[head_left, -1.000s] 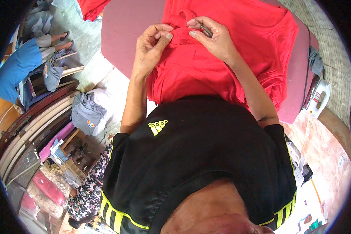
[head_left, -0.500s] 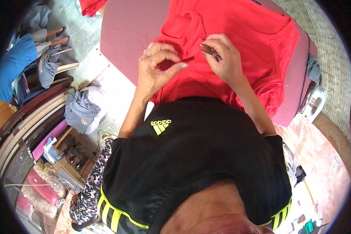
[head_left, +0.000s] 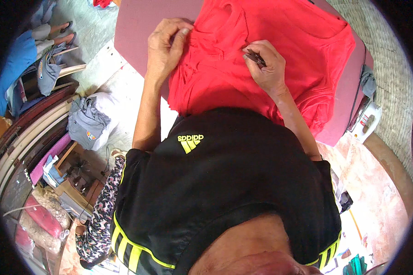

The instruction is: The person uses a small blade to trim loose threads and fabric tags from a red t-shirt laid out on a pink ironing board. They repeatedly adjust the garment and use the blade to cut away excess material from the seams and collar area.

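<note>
Both hands pinch: left hand point(head_left: 166, 43) grips red garment point(head_left: 261, 50), right hand point(head_left: 267, 66) a small dark tool point(head_left: 254, 57).

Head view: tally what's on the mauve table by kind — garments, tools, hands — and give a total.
Red garment spread on the mauve table: 1
Small dark tool, pinched in the right hand: 1
Hands on the garment, counting the left hand gripping the cloth: 2
Total: 4

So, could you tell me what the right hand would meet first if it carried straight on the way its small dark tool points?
The right hand aims its small dark tool up-left across the red garment. It would probably meet the bunched red cloth pinched by the left hand first; depth is hard to judge.
</note>
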{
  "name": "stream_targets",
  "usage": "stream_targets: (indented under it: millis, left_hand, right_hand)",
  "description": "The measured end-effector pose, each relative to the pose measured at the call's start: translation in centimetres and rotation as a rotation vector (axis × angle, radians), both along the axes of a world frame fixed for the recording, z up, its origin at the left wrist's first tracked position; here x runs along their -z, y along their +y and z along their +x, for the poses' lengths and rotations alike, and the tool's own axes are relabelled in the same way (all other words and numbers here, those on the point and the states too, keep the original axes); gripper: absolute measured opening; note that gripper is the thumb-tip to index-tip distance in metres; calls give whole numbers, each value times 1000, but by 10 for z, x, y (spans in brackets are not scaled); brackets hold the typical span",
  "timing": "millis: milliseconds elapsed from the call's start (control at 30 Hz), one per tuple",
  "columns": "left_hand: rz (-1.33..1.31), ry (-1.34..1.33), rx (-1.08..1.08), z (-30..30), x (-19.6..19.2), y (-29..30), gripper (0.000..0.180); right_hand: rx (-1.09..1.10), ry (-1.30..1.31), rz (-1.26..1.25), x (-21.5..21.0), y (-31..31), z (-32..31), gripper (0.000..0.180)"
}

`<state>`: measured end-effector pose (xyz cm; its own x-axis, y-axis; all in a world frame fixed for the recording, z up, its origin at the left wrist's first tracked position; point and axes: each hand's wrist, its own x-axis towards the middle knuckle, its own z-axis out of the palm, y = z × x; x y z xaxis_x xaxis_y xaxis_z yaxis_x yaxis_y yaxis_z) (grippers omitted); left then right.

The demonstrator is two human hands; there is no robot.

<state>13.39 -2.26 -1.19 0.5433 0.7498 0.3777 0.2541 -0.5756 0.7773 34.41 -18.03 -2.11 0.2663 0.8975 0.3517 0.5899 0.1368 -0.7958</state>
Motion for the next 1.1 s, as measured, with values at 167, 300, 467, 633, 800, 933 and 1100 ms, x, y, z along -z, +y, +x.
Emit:
stream_targets:
  millis: [167, 300, 467, 633, 800, 933, 1100]
  left_hand:
    - [-133, -12, 8, -2, -13, -18, 9]
    - [-86, 47, 33, -8, 4, -14, 10]
    - [23, -20, 77, -3, -23, 8, 14]
    - [360, 363, 227, 32, -31, -9, 27]
    - [-437, -74, 83, 29, -19, -11, 11]
    - [-623, -389, 54, 4, -16, 7, 11]
    - [-701, -387, 115, 2, -21, 4, 15]
  right_hand:
    - [10, -6, 23, 4, -1, 0, 25]
    - [-10, 12, 23, 4, -1, -2, 25]
    - [-2, 28, 25, 3, -2, -3, 25]
    - [68, -171, -27, -4, -1, -7, 30]
    - [223, -341, -323, -23, -43, -5, 48]
    - [322, -340, -458, -35, -90, 13, 52]
    - [431, -304, -408, -47, -146, 24, 50]
